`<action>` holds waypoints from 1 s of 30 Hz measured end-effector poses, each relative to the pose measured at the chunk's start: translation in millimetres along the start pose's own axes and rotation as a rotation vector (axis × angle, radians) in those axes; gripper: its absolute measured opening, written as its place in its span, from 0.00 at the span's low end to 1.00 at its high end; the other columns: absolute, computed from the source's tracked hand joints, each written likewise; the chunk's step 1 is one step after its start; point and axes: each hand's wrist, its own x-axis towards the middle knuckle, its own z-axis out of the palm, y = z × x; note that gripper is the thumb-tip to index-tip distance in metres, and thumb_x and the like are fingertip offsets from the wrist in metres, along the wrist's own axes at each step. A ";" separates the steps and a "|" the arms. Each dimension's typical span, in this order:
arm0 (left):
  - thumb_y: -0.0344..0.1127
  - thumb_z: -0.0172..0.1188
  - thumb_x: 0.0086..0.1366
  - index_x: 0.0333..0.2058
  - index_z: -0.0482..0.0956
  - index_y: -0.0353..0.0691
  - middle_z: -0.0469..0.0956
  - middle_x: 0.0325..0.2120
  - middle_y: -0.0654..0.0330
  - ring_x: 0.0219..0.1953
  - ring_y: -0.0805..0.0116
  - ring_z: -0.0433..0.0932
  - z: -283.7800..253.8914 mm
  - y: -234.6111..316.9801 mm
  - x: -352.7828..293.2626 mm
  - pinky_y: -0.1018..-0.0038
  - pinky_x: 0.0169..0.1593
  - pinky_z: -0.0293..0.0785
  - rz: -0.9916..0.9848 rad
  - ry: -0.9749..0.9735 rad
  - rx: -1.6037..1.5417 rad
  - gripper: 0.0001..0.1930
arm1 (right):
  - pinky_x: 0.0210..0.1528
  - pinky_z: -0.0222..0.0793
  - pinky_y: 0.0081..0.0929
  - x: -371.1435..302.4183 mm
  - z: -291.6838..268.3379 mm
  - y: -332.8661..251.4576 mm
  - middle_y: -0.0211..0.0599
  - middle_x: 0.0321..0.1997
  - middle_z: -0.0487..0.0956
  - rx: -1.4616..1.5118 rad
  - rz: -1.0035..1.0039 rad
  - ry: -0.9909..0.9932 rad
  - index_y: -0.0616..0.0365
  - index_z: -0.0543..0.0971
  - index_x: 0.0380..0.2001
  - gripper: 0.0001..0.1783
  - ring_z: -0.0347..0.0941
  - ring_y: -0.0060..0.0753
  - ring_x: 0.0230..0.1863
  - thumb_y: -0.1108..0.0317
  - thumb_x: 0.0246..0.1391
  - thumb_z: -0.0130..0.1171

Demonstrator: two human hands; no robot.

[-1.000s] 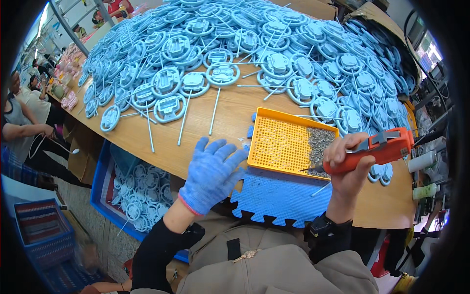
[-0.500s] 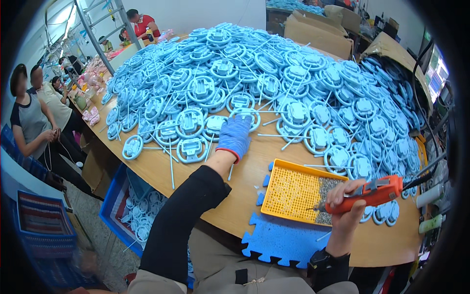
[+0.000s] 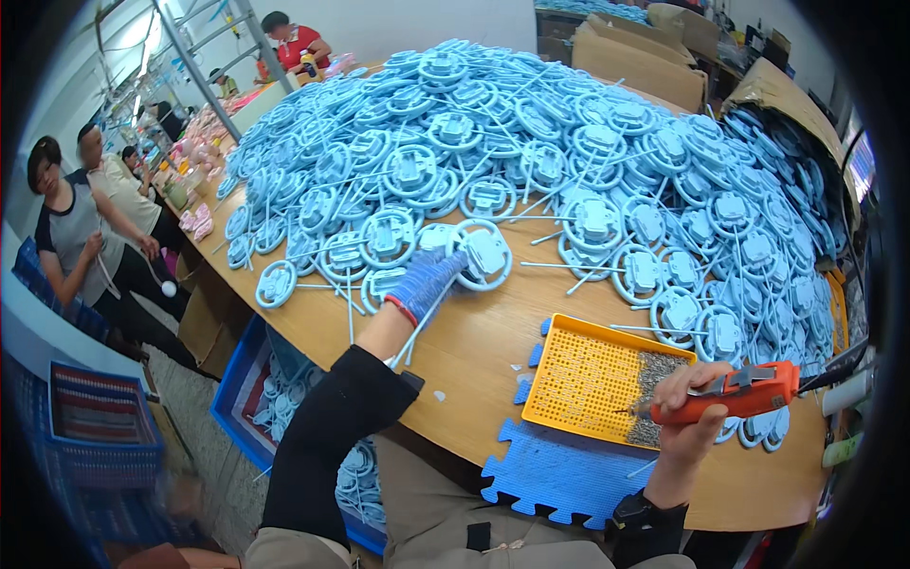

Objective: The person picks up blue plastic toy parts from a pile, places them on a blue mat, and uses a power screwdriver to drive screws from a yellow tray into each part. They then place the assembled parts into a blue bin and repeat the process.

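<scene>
My left hand (image 3: 428,284), in a blue knit glove, grips a light-blue plastic ring part (image 3: 489,252) by its left side. The part has a boxy centre within a round rim, like a small wheel, and thin rods trail below my hand. In my right hand (image 3: 689,410), bare, lies an orange-red power screwdriver (image 3: 744,391), its tip pointing left over the yellow tray (image 3: 580,365). Small metal screws (image 3: 659,375) fill the tray's right end. Behind my left hand spreads a large heap of similar blue parts (image 3: 417,171).
A blue foam mat (image 3: 559,469) lies at the table's near edge. Below, left of my legs, a blue crate (image 3: 237,403) holds more parts. An open cardboard box (image 3: 787,114) spills parts at the far right. People (image 3: 71,228) stand at the left.
My left hand has picked a ring part off the heap's front edge and drawn it toward me. My right hand keeps the screwdriver over the tray. The view has shifted slightly.
</scene>
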 end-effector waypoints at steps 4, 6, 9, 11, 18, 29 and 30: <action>0.40 0.57 0.66 0.44 0.75 0.38 0.79 0.31 0.62 0.32 0.75 0.77 1.9 16.2 -67.1 0.76 0.35 0.76 -0.157 -0.048 -0.171 0.14 | 0.22 0.63 0.22 -2.1 6.0 2.0 0.30 0.20 0.67 0.021 0.006 -0.001 0.55 0.65 0.35 0.30 0.64 0.23 0.20 0.39 0.49 0.60; 0.41 0.56 0.66 0.45 0.75 0.37 0.79 0.32 0.61 0.34 0.74 0.78 -4.0 11.5 -105.7 0.75 0.38 0.76 -0.180 -0.010 -0.154 0.14 | 0.22 0.62 0.21 -0.7 5.6 6.1 0.30 0.20 0.67 0.072 0.023 -0.058 0.55 0.65 0.35 0.30 0.64 0.23 0.20 0.39 0.49 0.60; 0.43 0.55 0.67 0.45 0.75 0.37 0.78 0.37 0.59 0.39 0.72 0.78 16.3 30.0 -169.2 0.73 0.45 0.77 -0.311 -0.157 -0.129 0.16 | 0.22 0.62 0.21 -7.7 -7.5 13.0 0.29 0.21 0.66 0.016 -0.024 -0.008 0.56 0.65 0.35 0.30 0.62 0.22 0.20 0.39 0.49 0.61; 0.42 0.56 0.66 0.50 0.72 0.34 0.77 0.42 0.58 0.43 0.71 0.76 37.6 -0.8 -203.9 0.73 0.47 0.75 -0.183 -0.347 -0.192 0.20 | 0.23 0.60 0.20 -12.6 -15.7 8.3 0.29 0.22 0.65 0.000 -0.028 -0.009 0.55 0.65 0.35 0.31 0.62 0.21 0.21 0.38 0.49 0.61; 0.43 0.58 0.63 0.55 0.70 0.39 0.78 0.42 0.53 0.45 0.68 0.75 77.8 9.7 -234.3 0.70 0.51 0.71 -0.642 -0.573 0.160 0.24 | 0.25 0.58 0.17 -17.1 -29.2 5.8 0.28 0.25 0.65 0.004 0.020 -0.066 0.54 0.66 0.37 0.32 0.62 0.20 0.25 0.36 0.48 0.59; 0.35 0.70 0.49 0.49 0.74 0.38 0.76 0.40 0.51 0.37 0.55 0.77 46.2 28.9 -258.6 0.67 0.40 0.75 0.243 -0.174 0.967 0.27 | 0.28 0.64 0.27 -18.6 0.9 11.5 0.30 0.23 0.70 -0.027 0.028 -0.036 0.57 0.70 0.37 0.31 0.65 0.24 0.24 0.37 0.51 0.57; 0.35 0.70 0.49 0.49 0.74 0.38 0.76 0.40 0.51 0.37 0.55 0.77 52.1 32.4 -264.4 0.67 0.40 0.75 0.242 -0.192 0.962 0.27 | 0.29 0.64 0.27 -19.9 0.2 11.2 0.30 0.22 0.70 -0.010 0.034 -0.036 0.57 0.70 0.37 0.31 0.66 0.24 0.24 0.37 0.51 0.57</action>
